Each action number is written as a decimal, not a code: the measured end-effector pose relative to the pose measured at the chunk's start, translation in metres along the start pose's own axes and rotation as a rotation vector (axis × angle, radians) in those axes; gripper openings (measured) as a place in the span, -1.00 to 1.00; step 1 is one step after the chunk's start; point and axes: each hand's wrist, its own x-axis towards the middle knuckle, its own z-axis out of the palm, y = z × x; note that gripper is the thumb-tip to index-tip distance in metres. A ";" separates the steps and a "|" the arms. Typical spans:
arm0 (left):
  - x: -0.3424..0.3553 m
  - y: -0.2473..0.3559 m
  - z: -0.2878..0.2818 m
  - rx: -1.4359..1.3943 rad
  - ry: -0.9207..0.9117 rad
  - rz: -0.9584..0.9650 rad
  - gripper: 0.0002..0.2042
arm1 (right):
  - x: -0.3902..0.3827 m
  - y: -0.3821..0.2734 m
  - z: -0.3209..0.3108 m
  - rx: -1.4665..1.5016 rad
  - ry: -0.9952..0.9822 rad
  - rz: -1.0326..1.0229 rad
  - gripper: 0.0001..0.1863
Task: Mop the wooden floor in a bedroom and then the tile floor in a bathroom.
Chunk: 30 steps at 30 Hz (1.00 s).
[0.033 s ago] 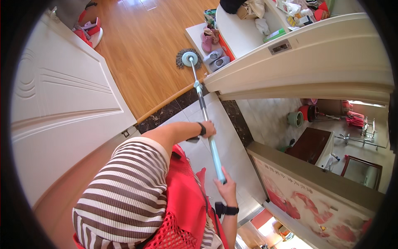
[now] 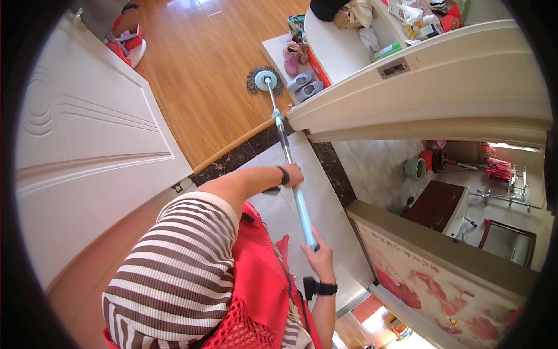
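A spin mop with a round pale-blue head [image 2: 266,80] and grey strands rests on the wooden floor beyond the doorway. Its silver and light-blue handle [image 2: 302,212] slants back toward me across the threshold. Partway along that pole my left hand [image 2: 293,174] is closed around it, with a dark band on the wrist. At the handle's near end, my right hand [image 2: 319,256] grips the tip; part of its fingers lies behind the pole. A black wristband with a small dark block sits on the right wrist.
A white door [image 2: 99,122] stands open on the left. Pink shoes [image 2: 291,60] and grey shoes [image 2: 308,89] sit on a low white ledge by the mop head. A dark stone threshold [image 2: 232,160] crosses the doorway. On the right, another doorway shows a brown-topped cabinet [image 2: 434,205] and a pail [image 2: 414,168].
Both hands and the near end of the handle have shifted very slightly away from me. The mop head looks to be in the same place.
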 end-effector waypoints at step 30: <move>-0.041 0.089 0.014 -0.181 0.108 -0.524 -0.82 | 0.045 0.046 -0.129 -0.148 -0.527 -0.233 -0.41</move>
